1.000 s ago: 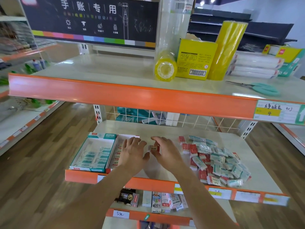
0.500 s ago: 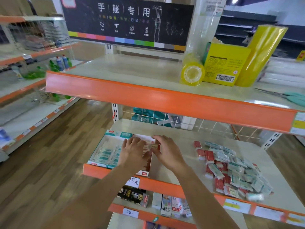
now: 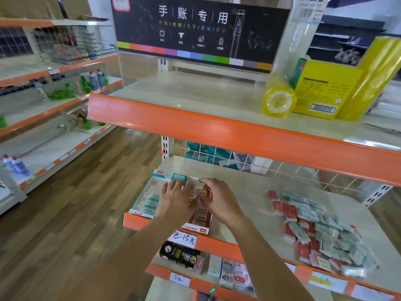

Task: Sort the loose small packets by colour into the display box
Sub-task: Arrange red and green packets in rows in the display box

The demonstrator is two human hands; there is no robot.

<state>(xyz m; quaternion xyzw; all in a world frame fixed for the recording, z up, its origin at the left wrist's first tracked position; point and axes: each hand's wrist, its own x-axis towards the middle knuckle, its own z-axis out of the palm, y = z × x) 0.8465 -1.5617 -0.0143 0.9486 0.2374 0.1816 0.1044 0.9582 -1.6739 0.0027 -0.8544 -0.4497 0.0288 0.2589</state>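
Note:
The display box (image 3: 175,176) sits at the left of the middle shelf. Its left half holds teal packets (image 3: 149,203) and its right half holds red packets (image 3: 201,216). Both my hands hover over the red half. My left hand (image 3: 176,199) lies with straight fingers on the red rows. My right hand (image 3: 220,202) pinches a red packet (image 3: 203,192) between thumb and fingers just above those rows. The loose pile of red and teal packets (image 3: 321,235) lies on the shelf to the right, well apart from both hands.
The orange edge of the upper shelf (image 3: 238,135) overhangs close above the hands. Yellow tape rolls (image 3: 278,102) and a yellow box (image 3: 321,92) stand on it. A lower shelf holds small boxes (image 3: 184,257). Wooden floor and another shelf unit lie to the left.
Both hands moved left from the bare shelf to over the box's red half, the right hand carrying the red packet. The view swung left and closer.

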